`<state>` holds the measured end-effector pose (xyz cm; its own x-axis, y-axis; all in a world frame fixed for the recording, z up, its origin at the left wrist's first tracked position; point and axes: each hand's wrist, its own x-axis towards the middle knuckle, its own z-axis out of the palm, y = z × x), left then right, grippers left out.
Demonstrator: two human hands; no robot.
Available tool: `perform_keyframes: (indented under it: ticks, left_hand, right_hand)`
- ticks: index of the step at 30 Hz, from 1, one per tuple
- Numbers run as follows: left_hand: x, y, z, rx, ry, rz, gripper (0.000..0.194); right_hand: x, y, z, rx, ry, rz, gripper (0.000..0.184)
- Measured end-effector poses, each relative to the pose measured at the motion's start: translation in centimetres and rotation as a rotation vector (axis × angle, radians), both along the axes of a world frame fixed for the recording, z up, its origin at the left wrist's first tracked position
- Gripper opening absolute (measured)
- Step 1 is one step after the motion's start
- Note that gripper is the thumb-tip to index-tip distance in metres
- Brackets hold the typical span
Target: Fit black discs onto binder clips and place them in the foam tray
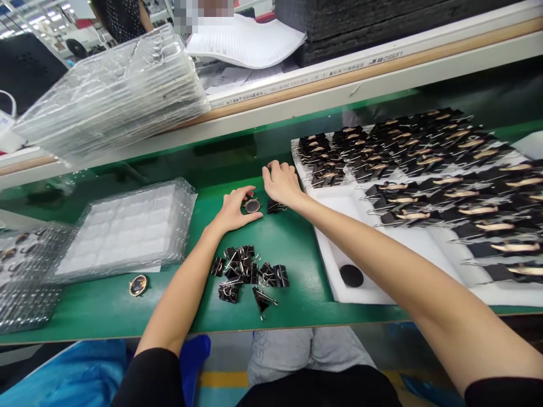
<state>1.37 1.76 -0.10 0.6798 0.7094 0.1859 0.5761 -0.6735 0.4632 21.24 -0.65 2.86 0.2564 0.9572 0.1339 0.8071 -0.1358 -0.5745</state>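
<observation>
My left hand curves its thumb and fingers around a round watch case with a dark face and gold-coloured rim, low over the green bench. Close on its right, my right hand has its fingers bent inward; whatever lies between the fingertips is hidden. A black binder clip lies just below that hand. Nearer the bench's front edge is a loose pile of several black binder clips with silver wire handles. Another gold-rimmed watch case rests left of my left forearm.
At right, a white foam tray carries rows of clipped pieces and a black disc. Clear plastic trays are stacked at left, with more trays on the shelf above. Papers lie up there, and a person is beyond.
</observation>
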Motion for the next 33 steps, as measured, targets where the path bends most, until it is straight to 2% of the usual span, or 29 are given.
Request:
perform_keyframes:
  ticks: [2,4,12,20,33]
  left_hand:
    - [-0.1,0.1,0.1,0.007,0.02,0.007,0.069]
    - [-0.2,0.2,0.0,-0.001,0.042,0.004,0.069]
    - [0.1,0.2,-0.2,-0.1,-0.076,-0.034,0.069]
    - [0.8,-0.2,-0.3,-0.181,-0.124,-0.132,0.067]
    - [1.3,0.2,-0.5,-0.225,-0.241,-0.188,0.064]
  right_hand:
    - [-0.3,1.0,-0.8,-0.119,0.048,-0.055,0.048]
    - [-0.3,1.4,-1.5,-0.153,0.052,-0.072,0.048]
    - [-0.1,0.9,-3.1,-0.056,-0.014,-0.103,0.042]
    - [0.5,1.0,-4.9,0.035,-0.032,-0.098,0.042]
    - [0.8,0.9,-5.7,0.093,-0.038,-0.104,0.037]
